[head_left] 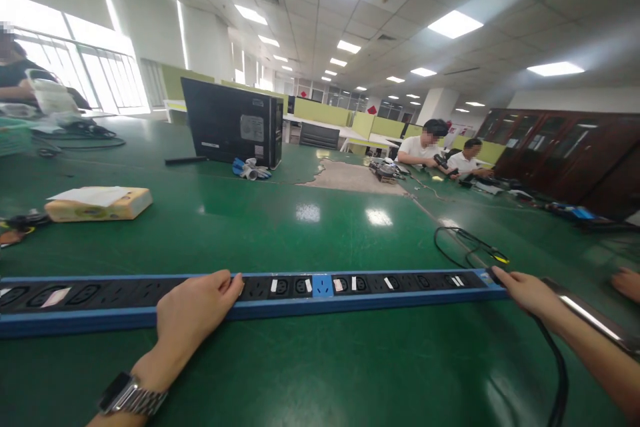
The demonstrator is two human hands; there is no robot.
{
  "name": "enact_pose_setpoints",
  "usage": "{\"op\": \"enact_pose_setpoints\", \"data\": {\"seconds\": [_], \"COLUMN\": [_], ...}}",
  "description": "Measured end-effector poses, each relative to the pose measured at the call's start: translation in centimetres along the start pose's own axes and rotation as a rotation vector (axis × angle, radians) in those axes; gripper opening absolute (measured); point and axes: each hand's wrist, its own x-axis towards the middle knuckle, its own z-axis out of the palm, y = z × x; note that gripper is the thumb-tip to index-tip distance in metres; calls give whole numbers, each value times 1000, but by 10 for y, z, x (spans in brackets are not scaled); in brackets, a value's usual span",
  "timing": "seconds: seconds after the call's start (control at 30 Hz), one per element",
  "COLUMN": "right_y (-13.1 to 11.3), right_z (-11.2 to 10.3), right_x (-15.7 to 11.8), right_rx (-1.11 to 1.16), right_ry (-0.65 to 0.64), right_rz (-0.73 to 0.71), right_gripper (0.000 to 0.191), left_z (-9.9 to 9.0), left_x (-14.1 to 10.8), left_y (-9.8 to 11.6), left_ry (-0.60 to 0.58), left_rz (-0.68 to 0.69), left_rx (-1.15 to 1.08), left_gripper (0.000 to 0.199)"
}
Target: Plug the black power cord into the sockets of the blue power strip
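A long blue-and-black power strip lies across the green table in front of me, its row of sockets facing up. Several small white labels stick between the sockets, and one socket block is blue. My left hand, with a watch on its wrist, is closed over the strip left of the middle; its fingertips are partly hidden. At the strip's right end, my right hand grips the end piece between thumb and fingers. A black cable runs from beneath that hand toward the near edge.
A tissue pack lies at left. Beyond stand a black computer case and gloves. A coiled cable lies behind the strip's right end. Another person's hand shows at far right; two people sit farther back.
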Motion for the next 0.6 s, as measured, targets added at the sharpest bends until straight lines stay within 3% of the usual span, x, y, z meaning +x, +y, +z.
{"op": "enact_pose_setpoints", "data": {"seconds": [0.33, 0.6], "right_y": [26, 40], "right_z": [33, 32], "right_x": [18, 35], "right_rx": [-232, -283], "right_ry": [-89, -130], "right_rz": [-61, -146], "right_gripper": [51, 50], "left_z": [1, 0], "left_x": [3, 2], "left_y": [-2, -1], "left_ry": [-39, -63], "left_rz": [-9, -14], "left_rx": [-6, 6], "left_gripper": [48, 49]}}
